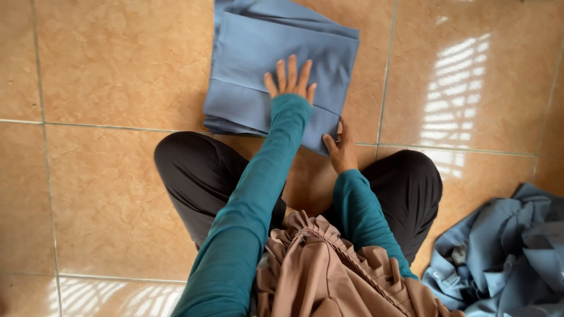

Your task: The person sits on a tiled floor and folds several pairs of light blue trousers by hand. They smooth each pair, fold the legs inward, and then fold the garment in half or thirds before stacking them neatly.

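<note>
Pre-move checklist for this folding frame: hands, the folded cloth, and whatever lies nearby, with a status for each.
1. Left hand flat on the folded blue cloth: ok.
2. Right hand at the cloth's near right corner: ok; actual grip: cannot tell.
3. Cloth layers aligned: not ok, lower edges show offset.
4. Cloth flat on the tiled floor: ok.
5. Unfolded blue pile apart from the folded cloth: ok.

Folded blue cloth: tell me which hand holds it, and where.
The right hand pinches the folded blue cloth at its near right corner; the left hand only presses flat on top.
</note>
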